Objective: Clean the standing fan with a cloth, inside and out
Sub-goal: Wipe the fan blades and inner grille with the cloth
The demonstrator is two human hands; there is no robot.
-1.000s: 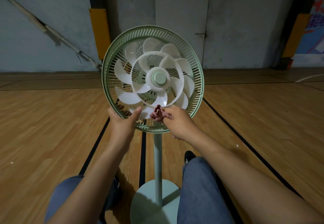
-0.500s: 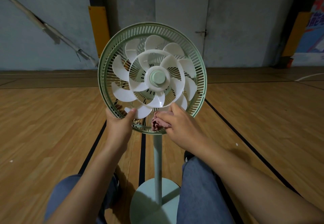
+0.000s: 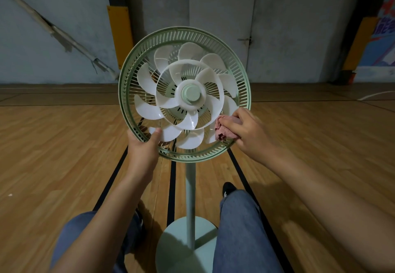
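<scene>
The fan [image 3: 183, 93] stands on the wooden floor [image 3: 53, 144] straight ahead. The left hand [image 3: 142, 146] grips its green guard [image 3: 128, 76] at seven o'clock, thumb on a blade. The right hand [image 3: 250, 131] presses a bunched pink cloth [image 3: 222, 129] inside at four o'clock.

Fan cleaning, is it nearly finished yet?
Not yet, it seems. Done: the front cover looks off, since the white blades sit bare. In hand: the right hand presses a pink cloth inside the green ring at its lower right, while the left hand holds the lower left. Left: which blades are clean doesn't show; the pole and base look untouched.
</scene>
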